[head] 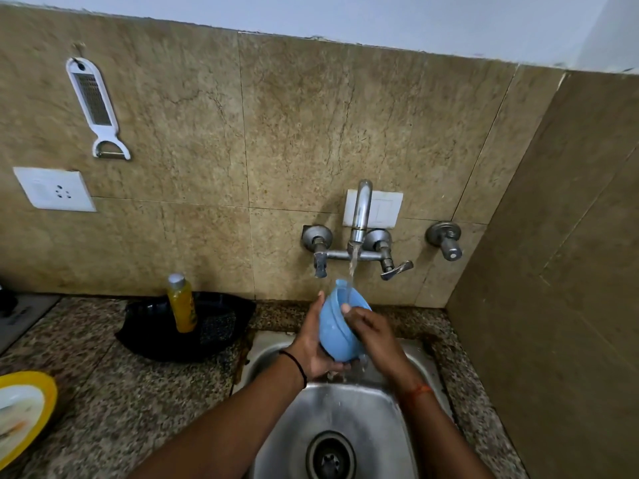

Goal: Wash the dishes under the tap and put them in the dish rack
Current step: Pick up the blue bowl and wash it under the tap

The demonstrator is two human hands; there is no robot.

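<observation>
A light blue bowl (334, 326) is held tilted over the steel sink (349, 423), its mouth turned up toward the wall. Water runs from the chrome tap (360, 216) into the bowl's rim and drips off its base. My left hand (316, 344) cups the bowl from the left and beneath. My right hand (371, 331) grips it from the right, thumb on the rim. No dish rack is in view.
A black tray (155, 340) on the granite counter holds a yellow soap bottle (182, 304) and a dark scrubber (218, 326). A yellow-rimmed plate (24, 413) lies at the left edge. A grater-peeler (96, 105) and a socket (55, 189) are on the tiled wall. A side wall stands close on the right.
</observation>
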